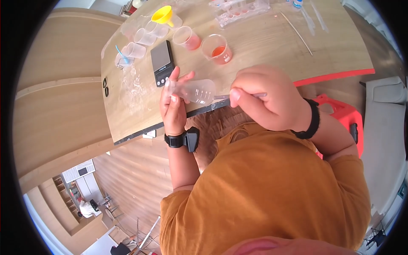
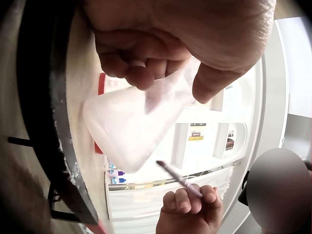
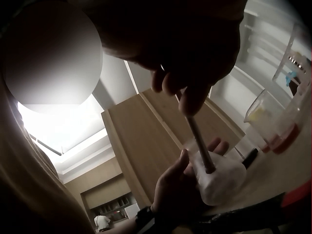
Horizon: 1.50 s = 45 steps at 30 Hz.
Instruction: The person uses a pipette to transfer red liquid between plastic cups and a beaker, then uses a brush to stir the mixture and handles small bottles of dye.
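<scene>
A translucent conical flask point(image 1: 199, 90) with printed markings lies tilted on its side in the air by the table's near edge. My left hand point(image 1: 173, 110) grips it at the neck, fingers and thumb around it. My right hand point(image 1: 272, 97) pinches a thin dark rod-like tool point(image 1: 222, 97), curled round its shaft. In the left wrist view the tool's tip point(image 2: 161, 164) points at the base of the flask point(image 2: 129, 126), a small gap apart. The right wrist view shows the tool point(image 3: 199, 141) overlapping the flask point(image 3: 223, 183); contact cannot be told there.
Behind the hands on the table point(image 1: 263, 46) stand a black scale point(image 1: 161, 59), a beaker point(image 1: 221, 55) and a cup point(image 1: 191, 41) with red liquid, several clear cups, a yellow funnel point(image 1: 162, 15) and a tube rack point(image 1: 242, 12). A thin stick point(image 1: 297, 34) lies farther right.
</scene>
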Available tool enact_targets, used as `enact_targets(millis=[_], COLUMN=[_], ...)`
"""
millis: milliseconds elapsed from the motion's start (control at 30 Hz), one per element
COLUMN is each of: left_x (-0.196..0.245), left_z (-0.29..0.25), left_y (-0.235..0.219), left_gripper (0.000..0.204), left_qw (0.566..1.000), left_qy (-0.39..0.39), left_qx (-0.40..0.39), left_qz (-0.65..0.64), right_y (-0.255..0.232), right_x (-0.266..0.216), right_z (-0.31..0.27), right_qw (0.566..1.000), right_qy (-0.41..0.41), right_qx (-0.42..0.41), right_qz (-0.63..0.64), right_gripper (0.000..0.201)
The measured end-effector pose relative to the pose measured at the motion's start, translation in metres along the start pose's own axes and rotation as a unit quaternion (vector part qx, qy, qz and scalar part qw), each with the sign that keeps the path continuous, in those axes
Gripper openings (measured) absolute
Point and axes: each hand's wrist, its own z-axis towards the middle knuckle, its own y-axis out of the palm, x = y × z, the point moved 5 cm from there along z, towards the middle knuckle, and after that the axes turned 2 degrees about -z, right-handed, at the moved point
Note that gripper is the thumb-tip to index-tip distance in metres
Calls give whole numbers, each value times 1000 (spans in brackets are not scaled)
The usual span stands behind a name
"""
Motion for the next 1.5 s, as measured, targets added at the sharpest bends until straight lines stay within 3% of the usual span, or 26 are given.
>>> enact_targets(millis=[67,133,267,367,533,667,767,933,1067,1233,1367,1500], left_x=[-2,-4,-2,0,-6,-5,0,-5,-5,-2,-2,-1], left_z=[2,2,0,0,1,0,0,2,1,3,2,1], left_y=[0,0,2,2,-1,-1,2,0,0,2,0,1], left_gripper=[88,87,84,82,83,86,86,87,87,86,87,87], left_qw=[1000,1000,1000,1000,1000,1000,1000,1000,1000,1000,1000,1000], left_qy=[-1,4,3,4,-1,-2,-15,-3,-12,-11,12,7], left_qx=[-7,-13,-11,-5,-1,7,3,0,3,1,-14,-7], left_qz=[0,-15,-28,-3,-8,-1,8,-9,-13,-18,9,14], right_y=[0,8,21,19,22,28,25,30,29,36,33,35], right_x=[0,-6,2,8,7,7,12,8,14,29,34,37], right_z=[4,17,23,17,19,19,20,14,16,20,25,24], right_qw=[1000,989,984,994,989,985,986,982,984,967,969,959], right_qy=[-4,-71,-88,-59,-63,-73,-78,-58,-48,38,37,51], right_qx=[26,113,107,37,86,59,105,72,103,94,130,105], right_qz=[15,61,114,89,107,143,102,165,139,233,205,258], right_gripper=[16,17,18,17,17,17,16,18,20,24,25,26])
